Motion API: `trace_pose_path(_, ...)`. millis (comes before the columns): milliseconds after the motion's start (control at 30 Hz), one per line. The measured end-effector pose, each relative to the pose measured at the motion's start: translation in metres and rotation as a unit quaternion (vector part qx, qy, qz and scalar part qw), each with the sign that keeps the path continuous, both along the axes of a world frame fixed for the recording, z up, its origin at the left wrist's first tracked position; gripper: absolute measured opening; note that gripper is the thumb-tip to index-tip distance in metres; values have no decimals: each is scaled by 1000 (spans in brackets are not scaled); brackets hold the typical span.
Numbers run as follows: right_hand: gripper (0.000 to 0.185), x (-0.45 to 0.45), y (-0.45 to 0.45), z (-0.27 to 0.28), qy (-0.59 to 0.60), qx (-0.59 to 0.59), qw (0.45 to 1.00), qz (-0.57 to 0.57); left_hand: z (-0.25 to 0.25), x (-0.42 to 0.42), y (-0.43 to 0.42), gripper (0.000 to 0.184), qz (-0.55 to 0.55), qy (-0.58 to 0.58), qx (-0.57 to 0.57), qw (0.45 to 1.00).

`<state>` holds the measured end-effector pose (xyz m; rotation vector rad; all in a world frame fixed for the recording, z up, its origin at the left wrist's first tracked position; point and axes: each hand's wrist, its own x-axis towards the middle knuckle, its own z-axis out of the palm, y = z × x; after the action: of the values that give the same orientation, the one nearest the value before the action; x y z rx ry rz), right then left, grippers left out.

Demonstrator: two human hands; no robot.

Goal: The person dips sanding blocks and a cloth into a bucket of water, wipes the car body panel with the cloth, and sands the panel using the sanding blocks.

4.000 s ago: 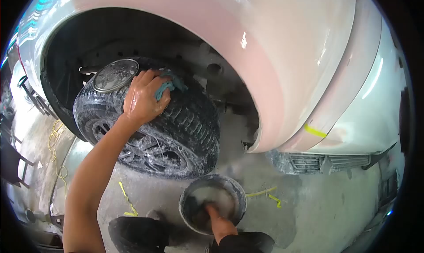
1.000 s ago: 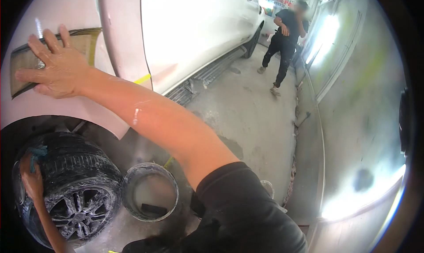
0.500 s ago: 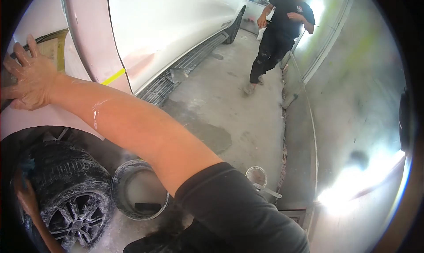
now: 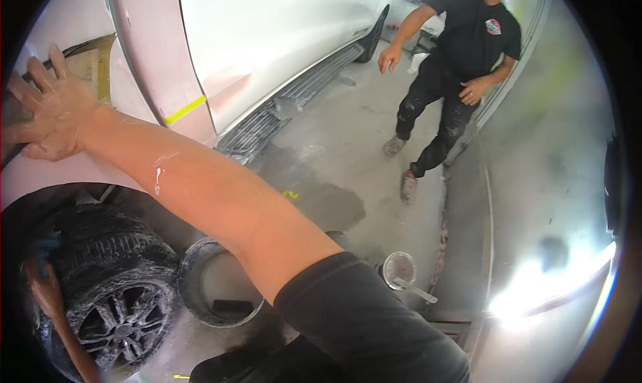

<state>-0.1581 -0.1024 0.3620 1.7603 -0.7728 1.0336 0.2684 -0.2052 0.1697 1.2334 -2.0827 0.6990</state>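
head view. the floor (image 4: 374, 136) is grey concrete with a darker patch (image 4: 334, 209) near the centre; a pale wall (image 4: 562, 162) stands at 3 o'clock, with a bright glare (image 4: 528, 286) at 4. the white car (image 4: 267, 42) spans 10 to 12 o'clock, tape (image 4: 185, 109) on its edge. at 10 o'clock the right hand (image 4: 50, 119) rests on the pinkish panel (image 4: 80, 171) over a brown patch (image 4: 81, 65), fingers spread wide. at 8 o'clock the left hand (image 4: 45, 289) holds the cloth (image 4: 47, 244) on the tire (image 4: 93, 249); dimness hides how tightly its fingers close. the bucket (image 4: 194, 276), at 7 o'clock, contains cloudy liquid and a black block (image 4: 232, 306). a cup (image 4: 388, 267) with a stick (image 4: 418, 291) stands at 5.

compared with half a second earlier, the co-worker (image 4: 461, 42) at 2 o'clock is nearer, and a yellow scrap (image 4: 290, 194) shows beside the forearm; both hands keep their places. four seconds earlier, the right hand was in the bucket.
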Motion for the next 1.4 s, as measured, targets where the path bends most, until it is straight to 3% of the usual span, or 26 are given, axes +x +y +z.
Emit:
trace_pose_path(167,43,1,-5,1,-6,-4,1000,7,23,-22,25,42,-28,-12,-14,999)
trace_pose_path(267,43,5,-3,5,-11,-54,994,-99,30,-26,30,39,-38,-31,-15,999)
trace_pose_path(400,43,-8,16,-1,-29,-62,990,-121,30,-7,14,39,-59,-59,-11,996)
trace_pose_path(833,44,-7,63,15,-69,-89,990,-86,47,-19,39,33,-101,-56,12,993)
trace_pose_path(867,44,-6,65,14,-65,-92,990,-83,50,-42,59,32,-64,-59,-4,996)
trace_pose_path(967,45,-6,50,3,-50,-86,991,-85,39,-22,35,31,-54,-62,-25,996)
trace_pose_path(1100,45,-4,38,1,-44,-86,992,-85,51,-31,37,30,-89,-45,32,995)
trace_pose_path(1267,46,0,24,1,-38,-78,991,-104,59,-21,25,33,-87,-131,-20,987)
trace_pose_path(1400,46,-2,15,2,-12,-72,989,-125,39,-16,13,36,-55,-95,-14,994)
